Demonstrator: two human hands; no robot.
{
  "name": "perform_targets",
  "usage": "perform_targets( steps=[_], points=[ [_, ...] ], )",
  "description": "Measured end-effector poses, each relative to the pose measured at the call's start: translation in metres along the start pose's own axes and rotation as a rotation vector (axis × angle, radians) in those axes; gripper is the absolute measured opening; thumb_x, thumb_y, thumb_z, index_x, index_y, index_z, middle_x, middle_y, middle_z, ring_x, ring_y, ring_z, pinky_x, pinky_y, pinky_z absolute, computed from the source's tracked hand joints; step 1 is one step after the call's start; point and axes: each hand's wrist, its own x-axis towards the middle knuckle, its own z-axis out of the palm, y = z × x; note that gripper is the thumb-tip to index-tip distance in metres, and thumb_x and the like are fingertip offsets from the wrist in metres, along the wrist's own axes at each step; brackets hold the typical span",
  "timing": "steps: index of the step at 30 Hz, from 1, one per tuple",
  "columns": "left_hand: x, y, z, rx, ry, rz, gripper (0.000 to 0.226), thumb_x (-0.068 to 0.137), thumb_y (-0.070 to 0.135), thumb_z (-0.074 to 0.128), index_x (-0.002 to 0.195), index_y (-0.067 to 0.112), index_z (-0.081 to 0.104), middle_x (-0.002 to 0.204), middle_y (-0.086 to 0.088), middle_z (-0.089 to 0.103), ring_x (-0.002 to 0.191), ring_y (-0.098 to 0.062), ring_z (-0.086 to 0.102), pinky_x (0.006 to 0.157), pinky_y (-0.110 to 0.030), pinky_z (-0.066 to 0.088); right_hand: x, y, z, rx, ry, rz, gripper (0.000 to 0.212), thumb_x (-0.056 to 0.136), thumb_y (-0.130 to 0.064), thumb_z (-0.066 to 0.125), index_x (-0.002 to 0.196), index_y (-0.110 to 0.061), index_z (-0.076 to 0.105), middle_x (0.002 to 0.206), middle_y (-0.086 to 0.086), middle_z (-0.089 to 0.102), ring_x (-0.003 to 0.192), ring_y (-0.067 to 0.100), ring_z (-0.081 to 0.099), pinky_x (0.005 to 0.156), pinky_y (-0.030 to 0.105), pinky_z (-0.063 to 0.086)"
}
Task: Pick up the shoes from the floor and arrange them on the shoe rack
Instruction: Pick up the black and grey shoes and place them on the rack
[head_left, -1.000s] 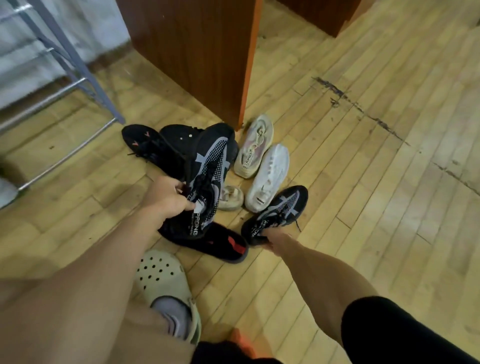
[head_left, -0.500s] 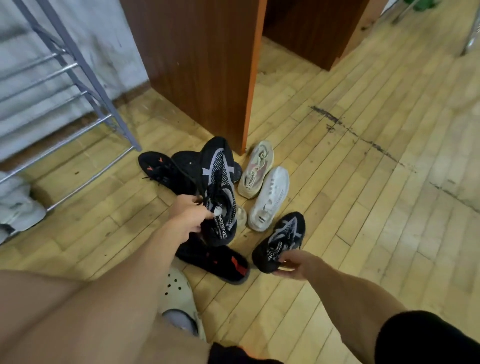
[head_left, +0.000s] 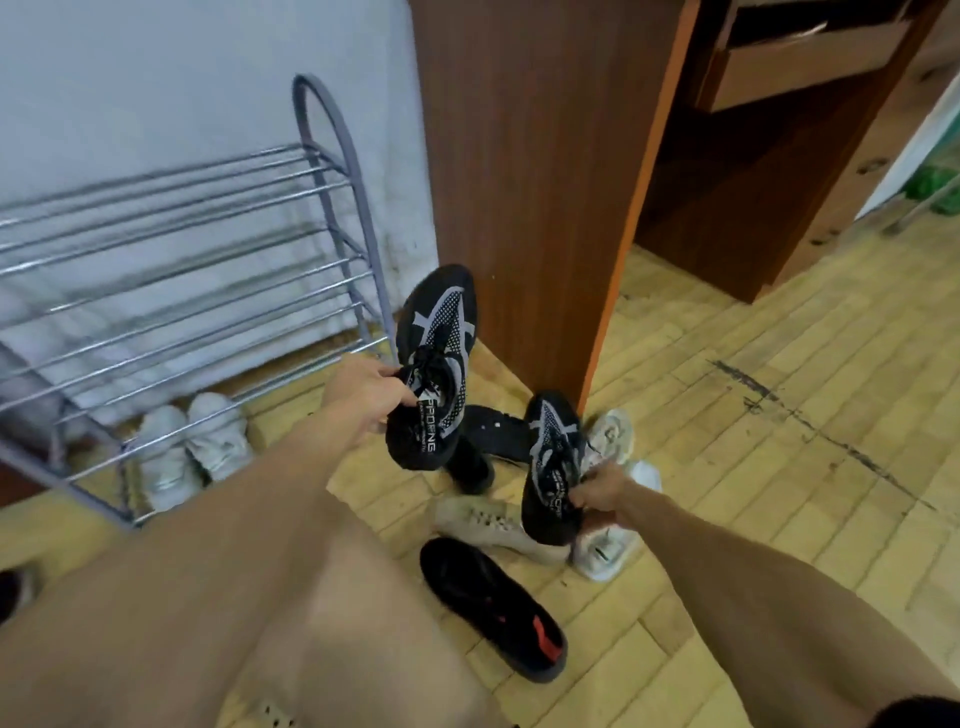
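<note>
— Both hands are closed on shoes, one each. See the left hand (head_left: 366, 387)? Its fingers pinch the collar and laces of a black-and-white knit sneaker (head_left: 434, 364), which hangs in the air with its toe pointing up and away.

— And the arm?

— Stretched forward and slightly up, wrist straight, knuckles toward the camera. Just beyond and to the left of that grip stands the shoe rack (head_left: 208, 291), a grey metal frame with chrome bars against the white wall.

— What about the right?

— The right hand (head_left: 597, 493) sits lower and nearer the floor, arm reaching forward and down, fingers curled around the heel end of the matching sneaker (head_left: 553, 467). That one also points toe-up. Whether its sole is clear of the floor I can't quite tell; it looks lifted.

— Anything on the rack?

— A pair of white sneakers (head_left: 195, 449) rests beneath its lowest bars, down and left of the left grip.

— And around the right grip?

— Just beside it, a cream lace-up shoe (head_left: 483, 525) lies on its side, and white shoes (head_left: 613, 545) lie under and behind the hand. Nearer the camera, a black shoe with red accents (head_left: 493, 608) lies on the wooden floor (head_left: 779, 467). Between the two grips, another black shoe (head_left: 493, 426) sits at the foot of the brown cabinet (head_left: 530, 182).
</note>
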Motion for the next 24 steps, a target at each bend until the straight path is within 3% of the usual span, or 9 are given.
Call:
perform_targets(
  steps=[3,5,6,9,13,18,21,24],
  points=[
    [0.009,-0.002,-0.048,-0.034,0.102,0.013,0.041,0.074,0.001,0.07,0.114,0.007,0.068,0.101,-0.011,0.072,0.092,-0.028,0.068,0.073,-0.039,0.06,-0.003,-0.064,0.012,-0.264,-0.056,-0.133,0.014,0.085,0.001,0.06,0.099,0.0,0.059,0.077,0.011,0.061,0.068,0.027,0.066,0.074,0.045,0.061],
    [0.013,-0.012,-0.076,-0.006,0.157,0.021,0.033,0.075,0.003,0.068,0.107,0.007,0.071,0.097,-0.012,0.073,0.088,-0.028,0.069,0.073,-0.042,0.061,0.0,-0.107,0.024,-0.431,-0.096,-0.202,0.022,0.087,-0.005,0.061,0.107,0.004,0.062,0.071,0.012,0.061,0.057,0.022,0.062,0.072,0.041,0.062],
    [0.015,-0.02,-0.088,0.018,0.176,0.018,0.028,0.077,0.003,0.066,0.103,0.007,0.073,0.094,-0.012,0.073,0.085,-0.029,0.069,0.071,-0.042,0.061,0.004,-0.129,0.031,-0.514,-0.124,-0.238,0.029,0.089,-0.006,0.06,0.115,0.005,0.061,0.076,0.017,0.064,0.06,0.024,0.065,0.074,0.043,0.062],
    [0.025,-0.051,-0.108,0.047,0.173,-0.051,0.027,0.08,-0.002,0.06,0.103,0.006,0.072,0.089,-0.011,0.069,0.081,-0.03,0.065,0.058,-0.037,0.057,0.013,-0.185,0.058,-0.742,-0.194,-0.293,0.045,0.093,-0.009,0.056,0.135,0.005,0.047,0.12,0.029,0.062,0.097,0.039,0.069,0.084,0.048,0.058],
    [0.055,-0.102,-0.11,0.025,0.091,-0.156,0.023,0.082,-0.002,0.058,0.103,0.001,0.069,0.099,-0.015,0.069,0.09,-0.033,0.066,0.069,-0.042,0.06,0.037,-0.228,0.1,-0.932,-0.257,-0.321,0.05,0.093,-0.009,0.054,0.14,0.003,0.042,0.125,0.029,0.058,0.099,0.039,0.068,0.084,0.046,0.059],
    [0.103,-0.147,-0.101,-0.048,0.01,-0.278,0.029,0.084,-0.001,0.056,0.111,0.004,0.065,0.099,-0.013,0.069,0.092,-0.032,0.067,0.072,-0.041,0.06,0.08,-0.249,0.155,-0.949,-0.311,-0.272,0.043,0.093,-0.006,0.055,0.133,0.007,0.049,0.124,0.03,0.058,0.101,0.039,0.066,0.081,0.044,0.06],
    [0.139,-0.17,-0.094,-0.097,-0.047,-0.307,0.017,0.086,0.001,0.054,0.097,0.009,0.064,0.093,-0.013,0.068,0.085,-0.032,0.066,0.073,-0.044,0.059,0.114,-0.249,0.182,-0.908,-0.329,-0.223,0.036,0.092,-0.003,0.055,0.127,0.007,0.054,0.123,0.028,0.059,0.098,0.037,0.066,0.083,0.047,0.059],
    [0.176,-0.19,-0.086,-0.15,-0.037,-0.336,0.012,0.086,0.002,0.054,0.091,0.01,0.063,0.089,-0.013,0.067,0.08,-0.03,0.065,0.064,-0.038,0.057,0.149,-0.245,0.207,-0.841,-0.317,-0.209,0.024,0.092,-0.001,0.054,0.115,0.0,0.058,0.112,0.018,0.062,0.091,0.034,0.066,0.081,0.045,0.059]
  ],
)
